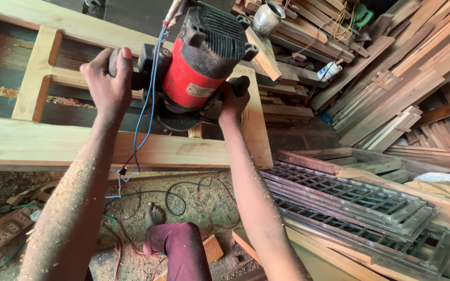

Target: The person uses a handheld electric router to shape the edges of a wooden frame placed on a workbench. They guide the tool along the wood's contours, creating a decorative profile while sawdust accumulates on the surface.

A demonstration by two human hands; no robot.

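Note:
A red and black power router stands on a pale wooden frame. My left hand grips its left side handle. On the other side, my right hand closes around the black right handle. A blue cable hangs from the tool down to the floor. Sawdust coats both of my forearms. The router's base is partly hidden behind the frame's near rail.
Dark lattice frames lie stacked at the right. Planks lean in piles behind them. A metal pot sits on lumber at the back. Loose cables and my bare foot rest on the sawdust floor; a socket board lies left.

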